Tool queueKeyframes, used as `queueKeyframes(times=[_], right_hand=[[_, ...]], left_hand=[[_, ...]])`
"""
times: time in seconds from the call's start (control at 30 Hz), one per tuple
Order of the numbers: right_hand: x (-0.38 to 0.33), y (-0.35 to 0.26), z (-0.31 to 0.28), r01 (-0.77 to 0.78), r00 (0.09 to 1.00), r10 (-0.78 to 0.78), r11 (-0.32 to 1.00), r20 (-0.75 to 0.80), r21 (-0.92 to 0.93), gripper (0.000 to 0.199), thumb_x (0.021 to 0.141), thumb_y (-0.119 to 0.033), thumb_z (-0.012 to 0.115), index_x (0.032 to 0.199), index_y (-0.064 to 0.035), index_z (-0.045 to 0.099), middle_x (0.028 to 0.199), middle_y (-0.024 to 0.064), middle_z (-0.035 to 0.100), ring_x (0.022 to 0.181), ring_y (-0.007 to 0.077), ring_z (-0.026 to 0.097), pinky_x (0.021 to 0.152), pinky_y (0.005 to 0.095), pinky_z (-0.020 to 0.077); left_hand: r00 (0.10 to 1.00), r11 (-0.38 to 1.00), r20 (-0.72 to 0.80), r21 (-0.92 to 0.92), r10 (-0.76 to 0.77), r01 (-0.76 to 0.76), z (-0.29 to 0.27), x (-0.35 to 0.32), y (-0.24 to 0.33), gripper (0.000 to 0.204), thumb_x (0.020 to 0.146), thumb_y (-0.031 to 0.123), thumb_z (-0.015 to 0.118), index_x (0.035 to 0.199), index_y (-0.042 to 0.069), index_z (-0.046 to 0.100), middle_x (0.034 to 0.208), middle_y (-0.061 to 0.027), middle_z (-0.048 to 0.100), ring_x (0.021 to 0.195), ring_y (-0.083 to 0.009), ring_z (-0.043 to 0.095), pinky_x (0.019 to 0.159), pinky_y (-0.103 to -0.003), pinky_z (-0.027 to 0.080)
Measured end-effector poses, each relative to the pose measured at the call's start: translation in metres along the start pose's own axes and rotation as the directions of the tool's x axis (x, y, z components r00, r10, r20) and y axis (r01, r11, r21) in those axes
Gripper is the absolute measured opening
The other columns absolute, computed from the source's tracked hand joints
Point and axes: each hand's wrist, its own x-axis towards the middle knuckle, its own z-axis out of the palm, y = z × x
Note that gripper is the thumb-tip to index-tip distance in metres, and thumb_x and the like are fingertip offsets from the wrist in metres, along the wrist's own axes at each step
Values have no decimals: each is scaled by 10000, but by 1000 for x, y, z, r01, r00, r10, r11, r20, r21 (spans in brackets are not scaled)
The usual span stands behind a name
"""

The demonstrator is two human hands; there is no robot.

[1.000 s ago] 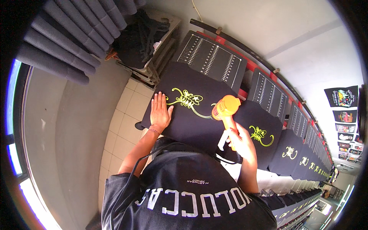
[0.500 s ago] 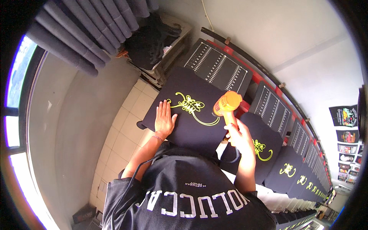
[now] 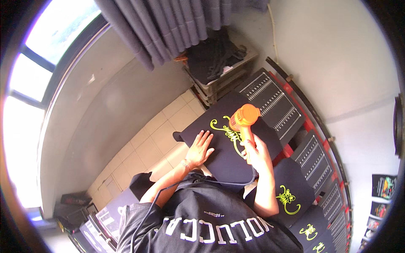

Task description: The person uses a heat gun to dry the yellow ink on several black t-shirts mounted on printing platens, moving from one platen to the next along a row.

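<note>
A dark garment (image 3: 225, 162) is spread flat over a board in front of me and bears a looping yellow-green print (image 3: 217, 125). My left hand (image 3: 200, 151) lies flat on its left part, fingers stretched out beside the print. In my right hand (image 3: 259, 157) is an orange hair dryer (image 3: 246, 116), gripped by its handle. Its nozzle end points left, over the print, and its body covers part of the design. A dark cord (image 3: 232, 183) runs from the handle across my front and along my left arm.
More dark garments with the same print (image 3: 287, 198) lie on boards to the right. Beyond them stand dark boards with white markings (image 3: 270, 105) along a black rail (image 3: 312, 107). A crate (image 3: 219, 82) with black cloth stands at the back, near a grey curtain (image 3: 181, 25).
My view has turned, shifting the scene. The hair dryer has moved leftward across the garment, from the print's right end to over its middle. My left hand remains flat on the cloth.
</note>
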Motion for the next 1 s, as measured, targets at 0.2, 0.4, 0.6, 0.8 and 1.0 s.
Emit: queueKeyframes(times=[0.2, 0.4, 0.6, 0.8, 1.0], right_hand=[[30, 1, 27, 11, 995, -7, 999, 98, -41, 295, 966, -202, 567, 1205, -30, 563, 850, 18, 608, 633, 83, 602, 538, 244, 508], [36, -11, 65, 1, 990, 12, 996, 143, -94, 326, 981, -191, 544, 1265, -31, 535, 909, 34, 618, 653, 70, 573, 552, 223, 495], [24, -30, 100, -60, 995, 65, 996, 71, -70, 295, 978, -182, 547, 1237, -43, 555, 912, 21, 611, 626, 62, 556, 500, 214, 481], [32, -34, 178, -154, 965, 122, 980, 233, 125, 441, 865, -62, 546, 1301, -16, 501, 895, 89, 606, 641, 128, 570, 543, 254, 505], [54, -52, 347, -286, 660, 189, 958, 728, 11, 329, 824, -71, 600, 1136, 14, 542, 841, 76, 597, 663, 137, 586, 583, 272, 515]], left_hand=[[883, 959, -376, -135, -282, 249, -54, -64, -45, 542, 873, 161, 663, 1359, 5, 479, 1411, -208, 483, 1334, -388, 423, 1122, -481, 325], [502, 595, -414, -754, -760, 279, -226, -126, -61, 292, 981, 272, 556, 1125, 30, 639, 1113, -93, 668, 1014, -215, 638, 903, -341, 491], [672, 75, -594, -722, 442, -688, -360, -184, -16, 341, 998, 287, 518, 950, -14, 670, 888, -150, 640, 790, -289, 573, 762, -423, 482], [726, 392, -318, -675, 609, -625, -405, -263, -5, 298, 980, 208, 552, 891, -39, 694, 813, -161, 650, 753, -302, 582, 761, -456, 492], [591, 582, -804, -447, 71, -679, -388, -343, -23, 135, 861, 42, 670, 853, -92, 664, 702, -141, 634, 611, -276, 581, 737, -486, 509]])
